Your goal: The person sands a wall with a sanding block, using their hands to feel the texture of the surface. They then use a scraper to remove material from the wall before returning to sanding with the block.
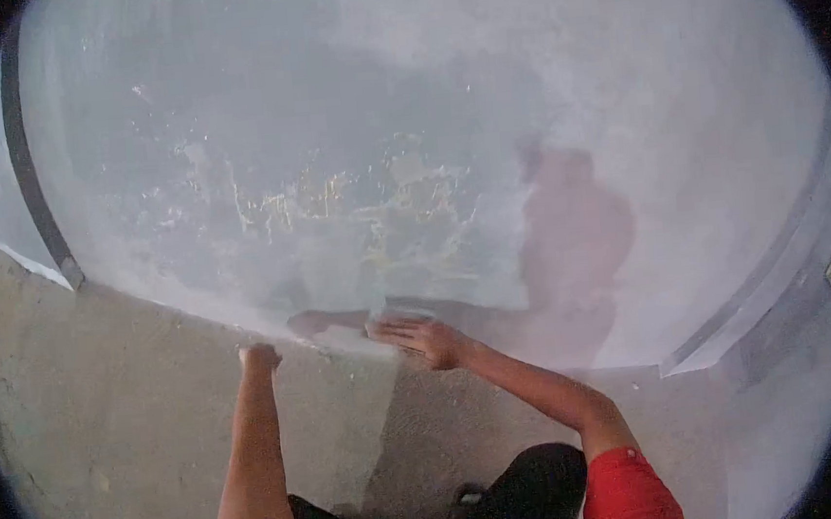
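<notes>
Low on the grey-white wall (pixel 276 95), my right hand (pixel 424 342) lies with its fingers stretched out together toward the left. Beneath those fingers a thin pale sheet (pixel 408 309) shows along their upper edge, pressed against the wall. My left hand (pixel 261 356) is closed, held close to where the wall meets the floor, to the left of my right hand. What the left fingers hold, if anything, I cannot tell. Yellowish drips and rough pale patches (pixel 332 196) mark the wall surface above both hands.
A dark vertical strip (pixel 24 144) runs down the wall at the left. On the right, a ledge-like edge (pixel 732 317) slants down to the floor. The concrete floor (pixel 134 399) spreads below, with my knees (pixel 541 489) at the bottom. My shadow falls across the wall.
</notes>
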The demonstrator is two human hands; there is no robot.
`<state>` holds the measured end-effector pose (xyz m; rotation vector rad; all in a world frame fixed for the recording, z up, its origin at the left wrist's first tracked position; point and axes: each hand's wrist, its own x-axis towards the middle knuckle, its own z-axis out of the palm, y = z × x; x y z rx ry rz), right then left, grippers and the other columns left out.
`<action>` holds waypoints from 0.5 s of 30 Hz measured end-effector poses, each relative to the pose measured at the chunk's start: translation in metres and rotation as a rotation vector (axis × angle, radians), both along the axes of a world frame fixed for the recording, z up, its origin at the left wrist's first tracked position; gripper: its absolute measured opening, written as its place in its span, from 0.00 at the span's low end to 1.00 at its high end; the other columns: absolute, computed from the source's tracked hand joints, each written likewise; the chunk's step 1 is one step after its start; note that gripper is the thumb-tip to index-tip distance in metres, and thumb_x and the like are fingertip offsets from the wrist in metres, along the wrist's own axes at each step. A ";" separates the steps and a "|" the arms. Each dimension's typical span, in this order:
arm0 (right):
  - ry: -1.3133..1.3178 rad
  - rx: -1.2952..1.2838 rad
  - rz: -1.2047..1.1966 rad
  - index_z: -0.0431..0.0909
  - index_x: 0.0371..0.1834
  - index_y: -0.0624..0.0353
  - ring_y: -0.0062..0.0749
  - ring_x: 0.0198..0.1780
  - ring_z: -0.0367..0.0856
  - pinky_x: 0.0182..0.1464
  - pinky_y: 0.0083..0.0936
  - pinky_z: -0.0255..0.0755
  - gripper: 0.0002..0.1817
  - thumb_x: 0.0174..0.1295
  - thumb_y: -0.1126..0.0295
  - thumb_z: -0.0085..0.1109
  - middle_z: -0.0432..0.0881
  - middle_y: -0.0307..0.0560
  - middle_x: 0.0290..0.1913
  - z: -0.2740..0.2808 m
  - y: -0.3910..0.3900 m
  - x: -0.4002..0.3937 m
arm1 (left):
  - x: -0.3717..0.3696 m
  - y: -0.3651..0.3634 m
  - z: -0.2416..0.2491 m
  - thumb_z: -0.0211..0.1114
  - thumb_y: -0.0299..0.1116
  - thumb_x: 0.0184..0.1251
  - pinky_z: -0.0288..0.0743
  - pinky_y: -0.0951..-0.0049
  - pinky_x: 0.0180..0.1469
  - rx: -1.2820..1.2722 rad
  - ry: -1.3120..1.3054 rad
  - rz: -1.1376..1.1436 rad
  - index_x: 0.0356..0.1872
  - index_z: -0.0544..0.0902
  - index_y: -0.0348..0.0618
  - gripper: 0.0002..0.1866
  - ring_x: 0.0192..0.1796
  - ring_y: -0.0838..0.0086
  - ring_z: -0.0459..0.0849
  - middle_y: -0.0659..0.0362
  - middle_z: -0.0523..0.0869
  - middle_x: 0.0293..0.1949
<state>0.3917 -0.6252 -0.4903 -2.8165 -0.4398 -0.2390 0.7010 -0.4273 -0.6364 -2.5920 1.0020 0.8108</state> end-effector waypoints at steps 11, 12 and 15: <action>-1.015 -0.683 -0.863 0.56 0.71 0.36 0.54 0.74 0.45 0.72 0.51 0.40 0.33 0.60 0.68 0.49 0.52 0.42 0.74 0.233 -0.091 0.021 | 0.028 -0.052 -0.090 0.53 0.54 0.65 0.70 0.59 0.58 0.000 0.156 -0.082 0.39 0.87 0.58 0.18 0.56 0.67 0.79 0.65 0.84 0.49; -0.997 -0.721 -0.892 0.56 0.71 0.35 0.55 0.74 0.45 0.71 0.51 0.40 0.31 0.62 0.66 0.47 0.52 0.42 0.74 0.213 -0.083 0.034 | 0.032 -0.051 -0.093 0.53 0.54 0.65 0.70 0.59 0.58 0.001 0.152 -0.082 0.39 0.87 0.58 0.18 0.56 0.67 0.79 0.65 0.84 0.49; -0.711 -0.652 -0.622 0.55 0.71 0.36 0.49 0.72 0.51 0.72 0.50 0.42 0.30 0.64 0.61 0.45 0.53 0.39 0.74 0.106 -0.074 0.055 | 0.031 -0.030 -0.092 0.52 0.55 0.65 0.70 0.58 0.58 -0.008 0.187 0.009 0.35 0.88 0.56 0.20 0.57 0.68 0.79 0.64 0.84 0.49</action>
